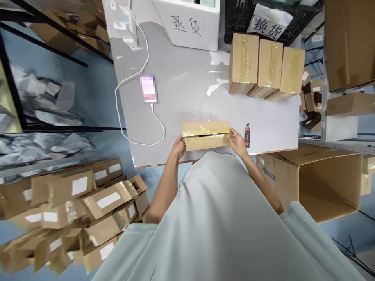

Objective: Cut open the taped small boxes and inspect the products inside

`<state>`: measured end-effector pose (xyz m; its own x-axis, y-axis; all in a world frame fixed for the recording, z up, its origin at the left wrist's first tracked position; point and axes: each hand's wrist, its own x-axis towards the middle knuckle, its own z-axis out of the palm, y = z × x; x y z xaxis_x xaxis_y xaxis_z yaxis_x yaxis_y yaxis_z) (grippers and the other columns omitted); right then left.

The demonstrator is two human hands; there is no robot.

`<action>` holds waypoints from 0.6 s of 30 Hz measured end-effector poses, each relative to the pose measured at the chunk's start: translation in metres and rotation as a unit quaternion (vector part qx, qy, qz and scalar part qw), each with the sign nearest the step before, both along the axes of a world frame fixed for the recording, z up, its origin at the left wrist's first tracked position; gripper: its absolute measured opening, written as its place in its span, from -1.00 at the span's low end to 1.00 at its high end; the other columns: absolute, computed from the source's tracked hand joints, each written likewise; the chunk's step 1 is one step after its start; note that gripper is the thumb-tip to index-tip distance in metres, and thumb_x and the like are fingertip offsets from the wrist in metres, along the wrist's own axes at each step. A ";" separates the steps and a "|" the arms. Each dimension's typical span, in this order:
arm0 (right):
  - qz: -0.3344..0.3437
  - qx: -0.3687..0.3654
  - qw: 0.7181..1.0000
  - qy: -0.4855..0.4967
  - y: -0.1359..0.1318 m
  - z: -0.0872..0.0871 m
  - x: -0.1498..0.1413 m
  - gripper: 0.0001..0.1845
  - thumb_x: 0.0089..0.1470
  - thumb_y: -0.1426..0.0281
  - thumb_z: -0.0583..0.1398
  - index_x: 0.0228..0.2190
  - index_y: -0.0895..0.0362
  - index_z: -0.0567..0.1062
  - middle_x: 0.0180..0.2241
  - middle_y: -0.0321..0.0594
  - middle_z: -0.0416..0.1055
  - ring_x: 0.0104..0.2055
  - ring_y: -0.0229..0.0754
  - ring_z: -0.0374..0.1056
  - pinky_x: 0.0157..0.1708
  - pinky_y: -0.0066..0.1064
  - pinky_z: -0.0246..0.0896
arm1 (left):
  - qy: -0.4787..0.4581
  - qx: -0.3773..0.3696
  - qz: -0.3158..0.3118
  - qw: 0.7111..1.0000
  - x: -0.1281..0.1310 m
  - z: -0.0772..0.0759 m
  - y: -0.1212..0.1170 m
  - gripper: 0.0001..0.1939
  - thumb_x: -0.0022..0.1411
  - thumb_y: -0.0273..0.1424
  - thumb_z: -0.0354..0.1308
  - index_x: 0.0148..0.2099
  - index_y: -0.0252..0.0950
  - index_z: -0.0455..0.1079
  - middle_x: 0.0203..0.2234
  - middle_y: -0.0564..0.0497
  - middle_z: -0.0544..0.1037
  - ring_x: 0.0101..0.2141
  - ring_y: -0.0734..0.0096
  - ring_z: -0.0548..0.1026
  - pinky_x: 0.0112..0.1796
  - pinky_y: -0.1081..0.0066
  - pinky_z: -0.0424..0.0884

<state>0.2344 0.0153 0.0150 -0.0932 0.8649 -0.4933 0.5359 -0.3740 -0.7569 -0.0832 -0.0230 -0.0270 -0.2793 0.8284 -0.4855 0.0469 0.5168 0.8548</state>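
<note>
A small taped cardboard box (206, 134) lies on the grey table (181, 86) at its near edge. My left hand (178, 146) grips the box's left end, fingers curled round it. My right hand (237, 141) holds the right end the same way. Clear tape runs along the box's top seam. A red and black utility knife (247, 136) lies on the table just right of my right hand.
Three taped boxes (265, 70) stand in a row at the table's far right. A phone (149, 89) on a white cable lies left of centre. A white bin (190, 23) and black crate (263, 19) sit at the back. An open carton (319, 183) stands right, piled labelled boxes (73, 214) left.
</note>
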 end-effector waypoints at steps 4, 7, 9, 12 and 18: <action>-0.041 -0.006 0.999 0.019 -0.004 0.008 -0.005 -0.32 0.47 0.12 0.25 0.45 0.18 0.51 0.42 0.21 0.49 0.36 0.05 0.56 0.30 -0.10 0.59 | -0.002 -0.018 0.029 0.999 0.012 -0.001 0.010 -0.55 0.43 -0.07 0.28 0.02 -0.41 0.60 -0.17 -0.11 0.76 0.03 0.23 0.67 0.12 0.11 0.57; -0.072 0.019 0.997 0.035 0.001 0.017 -0.011 -0.36 0.48 0.09 0.23 0.39 0.17 0.56 0.45 0.20 0.45 0.45 0.05 0.47 0.36 -0.11 0.53 | 0.024 -0.010 0.061 0.998 0.003 0.009 0.001 -0.61 0.37 -0.08 0.32 0.01 -0.29 0.60 -0.06 -0.16 0.75 0.05 0.17 0.69 0.14 0.14 0.61; -0.066 0.044 0.996 0.035 0.007 0.024 -0.015 -0.42 0.49 0.13 0.20 0.36 0.14 0.57 0.47 0.15 0.46 0.49 0.02 0.44 0.40 -0.11 0.49 | 0.062 0.019 0.047 0.997 -0.003 0.022 -0.007 -0.61 0.39 -0.06 0.32 0.04 -0.25 0.63 0.04 -0.20 0.74 0.05 0.14 0.69 0.14 0.15 0.62; -0.031 0.079 0.996 0.019 0.020 0.037 -0.023 -0.46 0.46 0.29 0.15 0.36 0.14 0.54 0.46 0.12 0.49 0.47 -0.03 0.47 0.45 -0.09 0.41 | 0.136 0.070 -0.039 0.987 -0.002 0.042 -0.016 -0.58 0.46 -0.01 0.26 0.06 -0.22 0.68 0.04 -0.18 0.73 -0.04 0.10 0.67 0.09 0.12 0.61; 0.100 0.150 0.982 -0.054 0.051 0.055 -0.044 -0.42 0.50 0.37 0.11 0.45 0.14 0.41 0.52 0.12 0.42 0.51 -0.04 0.42 0.53 -0.04 0.30 | 0.235 0.132 -0.198 0.942 0.012 0.071 -0.035 -0.65 0.56 -0.08 0.19 -0.19 -0.13 0.69 -0.21 -0.14 0.69 -0.09 -0.01 0.61 0.09 0.03 0.54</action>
